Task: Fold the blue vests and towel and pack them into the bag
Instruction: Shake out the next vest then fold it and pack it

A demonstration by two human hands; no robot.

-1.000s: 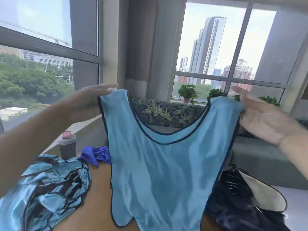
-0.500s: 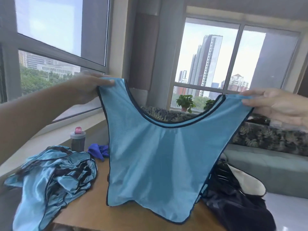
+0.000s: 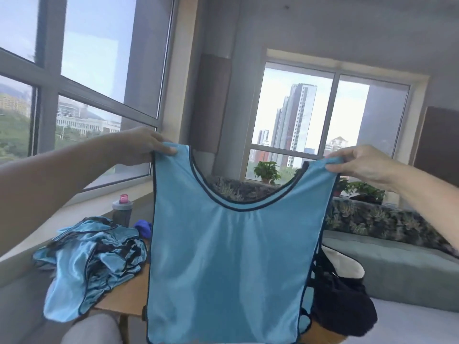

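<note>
Vest point(image 3: 228, 264) higher, seemingly off table point(image 3: 124, 300).

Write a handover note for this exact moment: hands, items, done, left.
Left hand pinches one shoulder strap of the held vest; right hand pinches the other. The vest hangs spread out and unfolded above the wooden table.
Pile of vests lies crumpled on the table's left side; the blue towel sits behind it, bunched, near a bottle. The dark bag sits at the right.
Done: no folded vest in view.
Left: fold this vest, the pile and the towel, then pack the bag.
</note>
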